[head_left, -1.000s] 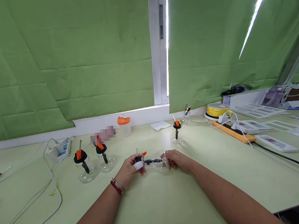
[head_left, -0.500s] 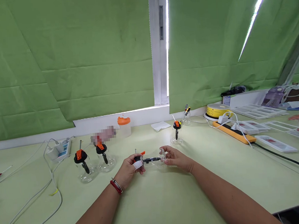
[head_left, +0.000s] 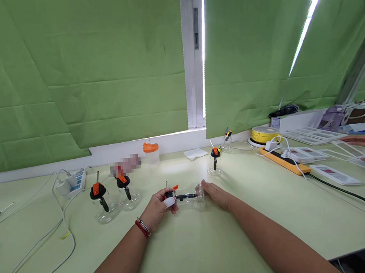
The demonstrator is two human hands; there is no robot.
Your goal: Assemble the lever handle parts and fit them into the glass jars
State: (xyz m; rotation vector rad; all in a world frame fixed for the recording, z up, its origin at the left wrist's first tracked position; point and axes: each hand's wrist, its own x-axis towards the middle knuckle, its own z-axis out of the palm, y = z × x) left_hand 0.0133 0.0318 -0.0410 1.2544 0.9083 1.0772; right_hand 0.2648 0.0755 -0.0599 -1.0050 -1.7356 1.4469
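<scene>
Lying on its side between my hands is a clear glass bottle [head_left: 191, 198] with a black tube inside. My left hand [head_left: 160, 203] is closed round its black-and-orange cap, a white wrap on the thumb. My right hand [head_left: 216, 195] rests against the base at the other end, fingers extended, not wrapped round the glass. Two similar bottles, a nearer one [head_left: 103, 203] and another beside it [head_left: 127, 191], stand upright to the left. A third such bottle [head_left: 215, 161] stands behind my right hand.
A clear cup with an orange lid [head_left: 151, 154] and white paper [head_left: 196, 153] lie near the wall. An orange power strip [head_left: 283, 161], a yellow round container [head_left: 265, 134] and white panels [head_left: 336, 174] are at right. Another person's hands [head_left: 364, 142] hold a frame there. Cables [head_left: 64, 218] trail at left.
My right hand has gone from gripping the bottle's base to lying flat against it. The bottle has shifted slightly right. At far right, the other person's hands have lifted a white frame.
</scene>
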